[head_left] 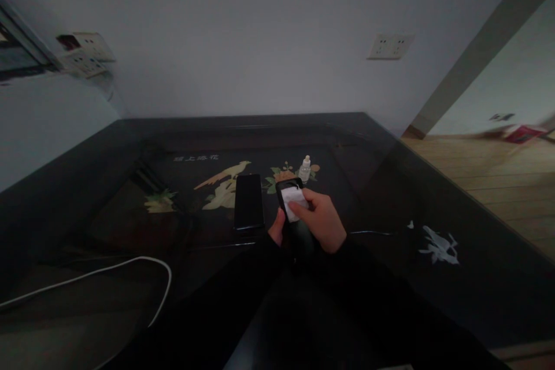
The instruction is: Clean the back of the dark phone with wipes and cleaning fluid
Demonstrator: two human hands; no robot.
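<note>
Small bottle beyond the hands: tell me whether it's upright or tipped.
Upright: the bottle stands on the dark table, its narrow top pointing up.

One head-worn view, looking forward and down from above the near side of a dark table (381, 283), wide and fairly far back, held black device (288, 183) small just below centre, wall (243, 40) across the top, wooden floor (489, 167) at right.
</note>
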